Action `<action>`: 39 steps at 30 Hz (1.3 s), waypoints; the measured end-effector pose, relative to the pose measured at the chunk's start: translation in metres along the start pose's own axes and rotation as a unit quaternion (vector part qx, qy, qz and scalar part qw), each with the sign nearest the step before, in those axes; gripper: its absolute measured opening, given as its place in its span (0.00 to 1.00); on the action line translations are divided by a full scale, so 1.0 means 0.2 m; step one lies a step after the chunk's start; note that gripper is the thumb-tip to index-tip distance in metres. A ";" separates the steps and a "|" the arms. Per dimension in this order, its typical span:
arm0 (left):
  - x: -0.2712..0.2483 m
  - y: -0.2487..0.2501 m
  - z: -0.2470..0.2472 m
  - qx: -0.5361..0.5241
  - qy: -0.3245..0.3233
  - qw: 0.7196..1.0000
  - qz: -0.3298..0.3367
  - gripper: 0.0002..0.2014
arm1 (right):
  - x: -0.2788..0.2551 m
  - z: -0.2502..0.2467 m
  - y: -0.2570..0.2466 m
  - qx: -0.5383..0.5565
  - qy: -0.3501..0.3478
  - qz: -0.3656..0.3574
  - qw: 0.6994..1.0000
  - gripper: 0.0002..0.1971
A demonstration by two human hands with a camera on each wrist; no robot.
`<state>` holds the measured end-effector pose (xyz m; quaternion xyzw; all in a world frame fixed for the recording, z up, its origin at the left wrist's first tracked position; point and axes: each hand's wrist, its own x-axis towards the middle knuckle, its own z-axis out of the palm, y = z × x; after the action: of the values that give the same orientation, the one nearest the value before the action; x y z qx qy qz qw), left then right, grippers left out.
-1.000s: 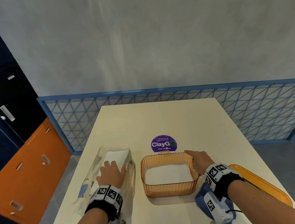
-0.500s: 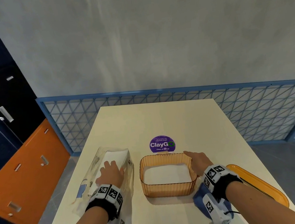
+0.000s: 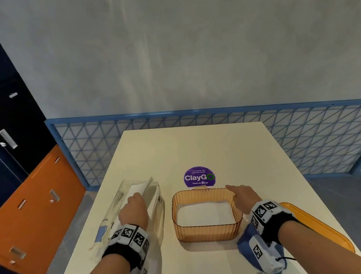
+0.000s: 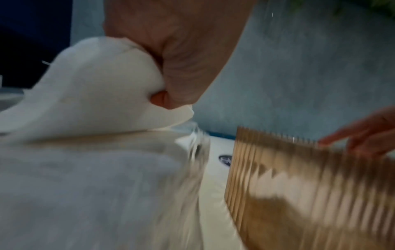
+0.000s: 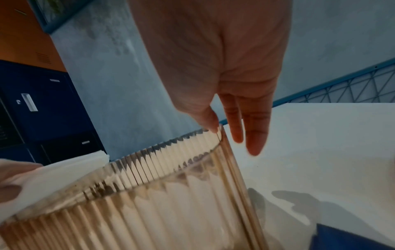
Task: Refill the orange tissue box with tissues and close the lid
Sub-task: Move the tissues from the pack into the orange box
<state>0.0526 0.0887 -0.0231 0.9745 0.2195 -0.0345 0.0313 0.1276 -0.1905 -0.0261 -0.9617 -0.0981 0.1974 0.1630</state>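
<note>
Counter: cream counter [image 3: 199,148] before a grey wall, carrying the orange tissue box [image 3: 209,232], which serves as landmark.
Box: open-topped, white showing at its bottom; whether that is tissue or bare counter seen through, I cannot tell.
Left hand: the left hand [image 3: 133,211] has gone from lying flat on the tissues [image 4: 91,88] to a grip curled around a wad, lifted from the clear pack [image 3: 136,212] left of the box.
Right hand: the right hand [image 3: 242,195], fingers spread and straight, thumb on the box's far-right rim.
Lid: orange lid [image 3: 322,228] lies right of the box, off.
Meaning: judged, transfer into the box comes next.
</note>
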 end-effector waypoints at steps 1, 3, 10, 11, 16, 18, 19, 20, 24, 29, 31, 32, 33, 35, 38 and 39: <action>-0.01 -0.01 -0.06 -0.013 -0.003 1.000 -0.013 0.11 | 0.00 -0.01 -0.01 0.007 0.026 -0.007 1.000 0.26; -0.03 0.01 -0.15 -0.045 0.029 0.998 -0.026 0.11 | -0.01 -0.05 -0.07 0.067 0.114 -0.040 0.990 0.22; -0.23 0.24 -0.32 -0.188 0.185 0.953 0.146 0.24 | -0.06 -0.22 -0.43 0.604 -0.136 0.016 0.785 0.30; -0.26 0.26 -0.31 -0.204 0.181 0.945 0.181 0.24 | -0.06 -0.25 -0.45 0.636 -0.157 0.008 0.755 0.31; -0.26 0.27 -0.13 -0.206 0.195 0.913 0.295 0.23 | -0.10 -0.40 -0.47 0.542 -0.149 -0.018 0.827 0.25; -0.26 0.26 -0.07 -0.193 0.170 0.911 0.321 0.26 | -0.11 -0.42 -0.46 0.481 -0.146 -0.022 0.864 0.26; -0.26 0.26 -0.05 -0.191 0.165 0.911 0.327 0.30 | -0.12 -0.43 -0.46 0.464 -0.150 -0.023 0.873 0.26; -0.25 0.26 -0.01 -0.195 0.171 0.905 0.337 0.35 | -0.13 -0.43 -0.46 0.451 -0.152 -0.025 0.879 0.26; -0.24 0.28 0.01 -0.166 0.178 0.900 0.362 0.37 | -0.14 -0.40 -0.45 0.371 -0.063 -0.055 0.925 0.19; -0.26 0.23 -0.03 -0.457 0.134 0.863 0.168 0.41 | -0.17 -0.42 -0.38 0.366 0.011 -0.113 0.924 0.14; -0.23 0.22 -0.08 -0.617 0.090 0.779 0.072 0.45 | -0.20 -0.43 -0.35 0.379 0.013 -0.143 0.914 0.14; -0.21 0.21 -0.10 -0.667 0.052 0.742 0.051 0.45 | -0.21 -0.43 -0.34 0.388 0.016 -0.152 0.909 0.14; -0.19 0.21 -0.12 -0.698 0.020 0.714 0.046 0.45 | -0.21 -0.42 -0.33 0.400 0.019 -0.158 0.903 0.14; -0.14 0.19 -0.14 -0.729 -0.027 0.682 0.046 0.39 | -0.22 -0.40 -0.31 0.427 0.023 -0.159 0.890 0.15; -0.10 0.20 -0.17 -0.728 -0.067 0.678 0.078 0.19 | -0.23 -0.37 -0.29 0.477 0.019 -0.156 0.865 0.14; -0.10 0.21 -0.17 -0.726 -0.070 0.679 0.084 0.13 | -0.23 -0.36 -0.28 0.493 0.021 -0.154 0.856 0.14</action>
<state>0.0545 0.0453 0.0152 0.6548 0.0896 0.0703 0.7472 0.1078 -0.1690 0.0723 -0.7315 -0.1314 0.1724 0.6465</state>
